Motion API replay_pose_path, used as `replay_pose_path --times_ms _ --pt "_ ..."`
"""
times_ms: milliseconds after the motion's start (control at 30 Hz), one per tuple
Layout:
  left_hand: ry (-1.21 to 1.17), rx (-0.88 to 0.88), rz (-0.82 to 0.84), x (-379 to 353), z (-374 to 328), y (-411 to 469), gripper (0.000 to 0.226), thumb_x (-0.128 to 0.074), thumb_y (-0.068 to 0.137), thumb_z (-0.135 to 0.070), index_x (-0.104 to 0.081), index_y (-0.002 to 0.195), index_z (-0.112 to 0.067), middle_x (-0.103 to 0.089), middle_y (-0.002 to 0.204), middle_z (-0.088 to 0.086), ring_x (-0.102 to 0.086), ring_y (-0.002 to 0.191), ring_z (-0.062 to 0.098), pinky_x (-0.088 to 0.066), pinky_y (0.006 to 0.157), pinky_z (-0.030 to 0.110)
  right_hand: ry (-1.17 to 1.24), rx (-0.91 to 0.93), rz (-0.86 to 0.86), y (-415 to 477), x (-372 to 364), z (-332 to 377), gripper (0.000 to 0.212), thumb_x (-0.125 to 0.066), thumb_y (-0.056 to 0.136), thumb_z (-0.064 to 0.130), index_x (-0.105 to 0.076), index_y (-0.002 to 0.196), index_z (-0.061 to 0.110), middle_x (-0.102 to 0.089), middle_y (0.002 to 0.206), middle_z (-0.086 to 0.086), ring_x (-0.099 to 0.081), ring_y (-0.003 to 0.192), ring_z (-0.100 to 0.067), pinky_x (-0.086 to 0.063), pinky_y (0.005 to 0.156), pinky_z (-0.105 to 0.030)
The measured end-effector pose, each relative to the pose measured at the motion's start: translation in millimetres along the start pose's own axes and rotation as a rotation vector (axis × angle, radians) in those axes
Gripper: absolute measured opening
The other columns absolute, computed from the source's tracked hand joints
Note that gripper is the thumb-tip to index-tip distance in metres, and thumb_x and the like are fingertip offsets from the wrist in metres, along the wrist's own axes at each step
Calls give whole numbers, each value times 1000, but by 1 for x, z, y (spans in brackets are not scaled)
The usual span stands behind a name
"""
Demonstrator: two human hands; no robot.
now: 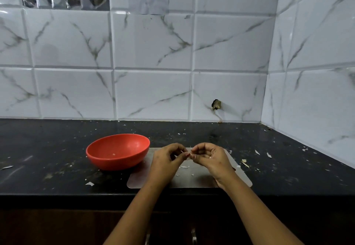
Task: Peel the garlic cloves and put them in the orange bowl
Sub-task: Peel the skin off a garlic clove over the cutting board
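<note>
Pinching garlic clove [189,155] in curled fingers [181,149] of left hand [166,159] and right hand [210,158] over mat [192,181], beside orange bowl [115,163].

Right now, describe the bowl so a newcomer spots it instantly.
Start at the black countertop below the marble-tiled wall. At the left edge of the grey mat on it sits the orange bowl. It is the only bright, round vessel there.

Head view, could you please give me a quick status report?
Left hand and right hand both pinch the garlic clove over the mat. Orange bowl holds one pale bit. Nothing blocks the bowl.
</note>
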State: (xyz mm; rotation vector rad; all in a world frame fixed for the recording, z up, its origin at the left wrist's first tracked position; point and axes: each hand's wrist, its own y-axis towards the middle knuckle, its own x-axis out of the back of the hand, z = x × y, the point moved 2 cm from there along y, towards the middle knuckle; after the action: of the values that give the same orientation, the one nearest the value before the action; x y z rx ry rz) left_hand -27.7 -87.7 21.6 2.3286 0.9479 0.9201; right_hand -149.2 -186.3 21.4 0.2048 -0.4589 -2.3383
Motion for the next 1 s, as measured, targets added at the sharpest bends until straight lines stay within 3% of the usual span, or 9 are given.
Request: replay_pose_path --times_ms 167,367,600,733,867,1000 --pt "28 9 27 -2 -3 -2 13 -73 79 -21 -72 92 -23 -66 74 -17 -60 72 -10 -45 62 8 -80 45 -26 -1 0 1 17 -71 79 -5 -69 84 11 -74 87 -8 -70 82 -14 -53 70 -20" --pt "118 -23 -75 -4 6 0 5 -74 79 -16 -70 80 -20 -65 64 -14 -58 58 -1 -48 57 21 -259 42 -9 1 -3 -5 13 -68 86 6 -70 87 19 -73 82 -5 -71 79 -16 -57 71 -24" --pt "212 -56 -91 -4 8 -1 4 -70 82 -20 -68 79 -20 -70 70 -3 -63 63 13 -52 62 38 -491 68 7 1 -6 -5 12 -62 90 10 -72 88 17 -70 73 0 -66 67 -6 -52 61 -16" --pt "231 -70 -87 -4 7 -2 6 -70 82 -22 -66 78 -20 -69 68 -2 -60 60 14 -50 61 39 -533 90 6 1 -6 -4 15 -61 88 9 -73 82 16 -70 70 0 -66 66 -9 -51 60 -20" --pt "196 -65 -100 -4 7 -1 8 -71 81 -20 -65 75 -21 -64 60 -2 -55 54 14 -48 56 37 -530 101 5 -1 -6 -3 14 -60 89 9 -72 83 15 -70 70 0 -65 63 -5 -50 58 -15" --pt "89 -9 -65 -2 5 -1 10 -71 81 -13 -66 74 -17 -63 59 -6 -56 52 11 -47 50 31 -512 103 8 -1 -5 -2 16 -60 89 10 -71 79 16 -68 67 0 -63 63 -8 -50 60 -22"
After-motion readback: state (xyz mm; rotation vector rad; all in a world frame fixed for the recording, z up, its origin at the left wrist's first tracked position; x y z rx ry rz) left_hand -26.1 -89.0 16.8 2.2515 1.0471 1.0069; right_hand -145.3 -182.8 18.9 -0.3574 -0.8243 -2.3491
